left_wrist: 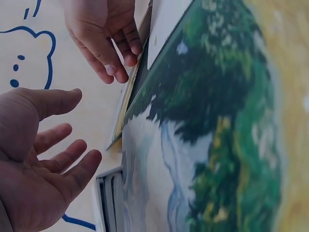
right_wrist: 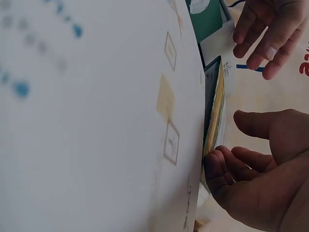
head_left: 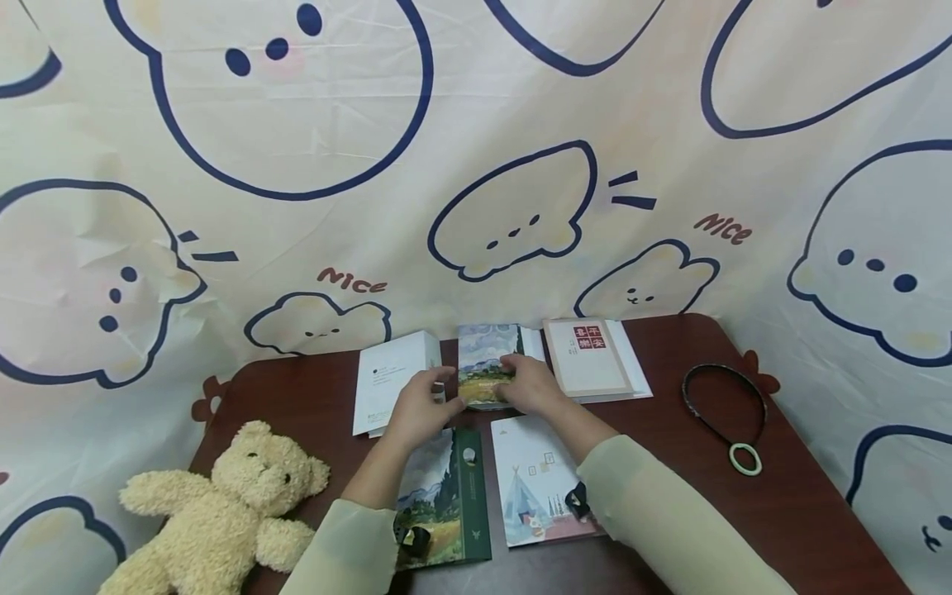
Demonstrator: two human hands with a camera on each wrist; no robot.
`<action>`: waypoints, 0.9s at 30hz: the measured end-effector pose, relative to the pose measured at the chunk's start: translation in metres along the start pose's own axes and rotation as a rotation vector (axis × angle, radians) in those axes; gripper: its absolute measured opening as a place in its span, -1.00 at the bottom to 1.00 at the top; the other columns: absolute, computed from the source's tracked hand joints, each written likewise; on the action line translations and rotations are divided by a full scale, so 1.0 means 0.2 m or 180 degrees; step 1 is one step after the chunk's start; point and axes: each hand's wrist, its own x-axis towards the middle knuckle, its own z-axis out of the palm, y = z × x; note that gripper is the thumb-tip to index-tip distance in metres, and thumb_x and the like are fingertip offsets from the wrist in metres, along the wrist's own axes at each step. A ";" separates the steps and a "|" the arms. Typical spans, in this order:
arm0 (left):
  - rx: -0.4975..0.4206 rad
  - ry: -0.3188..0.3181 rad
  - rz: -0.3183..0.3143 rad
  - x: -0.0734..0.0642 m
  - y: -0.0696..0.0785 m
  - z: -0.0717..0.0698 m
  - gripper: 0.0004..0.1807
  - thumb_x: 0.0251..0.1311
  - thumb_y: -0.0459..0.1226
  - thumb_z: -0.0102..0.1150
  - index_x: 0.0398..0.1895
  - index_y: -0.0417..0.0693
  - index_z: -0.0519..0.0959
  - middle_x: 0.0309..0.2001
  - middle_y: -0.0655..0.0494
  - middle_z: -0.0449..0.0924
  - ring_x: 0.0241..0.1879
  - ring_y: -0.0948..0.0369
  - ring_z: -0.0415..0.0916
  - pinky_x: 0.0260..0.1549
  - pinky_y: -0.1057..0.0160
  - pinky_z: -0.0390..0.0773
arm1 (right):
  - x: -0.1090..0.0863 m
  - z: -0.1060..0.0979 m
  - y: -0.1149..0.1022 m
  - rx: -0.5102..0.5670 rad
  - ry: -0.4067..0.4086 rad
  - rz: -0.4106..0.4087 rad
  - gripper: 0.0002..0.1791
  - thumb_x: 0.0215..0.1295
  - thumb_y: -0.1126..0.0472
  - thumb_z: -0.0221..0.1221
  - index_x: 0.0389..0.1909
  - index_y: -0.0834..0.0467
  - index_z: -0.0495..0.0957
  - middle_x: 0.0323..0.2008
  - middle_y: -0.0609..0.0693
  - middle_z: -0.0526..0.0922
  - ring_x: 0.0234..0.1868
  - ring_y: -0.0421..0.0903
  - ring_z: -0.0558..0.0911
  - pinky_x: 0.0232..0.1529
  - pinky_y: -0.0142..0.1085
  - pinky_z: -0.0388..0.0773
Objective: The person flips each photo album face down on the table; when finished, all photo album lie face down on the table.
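Observation:
A book with a painted landscape cover (head_left: 487,343) lies at the middle of the back row. My right hand (head_left: 534,387) is over its right part, fingers and thumb apart; in the right wrist view the fingertips are close to the book's edge (right_wrist: 215,113). At the book's lower left corner is my left hand (head_left: 418,405), thumb and fingers spread, nothing held. A white book (head_left: 375,397) lies just left of it. Nearer to me are a green-spined book with a landscape cover (head_left: 473,496) and a white book with a tent picture (head_left: 521,463), partly hidden by my forearms.
At the back right lies a cream book with red characters (head_left: 587,372). A black cord with a pale green ring (head_left: 745,459) is on the brown table (head_left: 692,512) farther right. The plush bear (head_left: 216,521) takes up the left side. A printed cloth (head_left: 506,107) hangs behind.

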 end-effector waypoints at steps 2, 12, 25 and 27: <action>-0.0035 -0.0024 0.0028 0.01 0.00 0.01 -0.38 0.28 -0.23 0.41 0.41 -0.11 0.50 0.30 -0.16 0.49 0.20 -0.15 0.55 0.04 -0.15 0.63 | -0.01 -0.01 0.01 0.0009 -0.0005 0.0020 -0.36 0.33 0.13 0.36 0.39 0.20 0.48 0.24 0.12 0.63 0.34 0.14 0.53 0.36 0.01 0.42; -0.0118 -0.0137 -0.0110 0.06 0.01 0.07 -0.27 0.26 -0.21 0.41 0.47 -0.18 0.39 0.28 -0.18 0.53 0.16 -0.08 0.58 0.08 -0.14 0.60 | -0.03 -0.06 0.03 0.0039 0.0024 0.0127 -0.31 0.33 0.15 0.37 0.44 0.22 0.44 0.39 0.18 0.50 0.43 0.20 0.42 0.42 0.07 0.34; -0.0185 -0.0231 -0.0381 0.09 0.02 0.12 -0.10 0.23 -0.15 0.40 0.58 -0.16 0.21 0.37 -0.24 0.44 0.27 -0.14 0.48 0.24 -0.22 0.46 | -0.03 -0.08 0.08 -0.0021 0.0047 0.0197 -0.26 0.29 0.11 0.42 0.44 0.25 0.42 0.37 0.24 0.50 0.43 0.26 0.41 0.41 0.12 0.34; -0.0184 -0.0253 -0.0408 0.10 0.02 0.13 -0.09 0.24 -0.14 0.39 0.59 -0.17 0.19 0.39 -0.24 0.42 0.31 -0.16 0.45 0.28 -0.23 0.41 | -0.03 -0.08 0.09 -0.0024 0.0033 0.0200 -0.26 0.29 0.11 0.41 0.44 0.26 0.42 0.37 0.25 0.50 0.42 0.26 0.42 0.40 0.13 0.35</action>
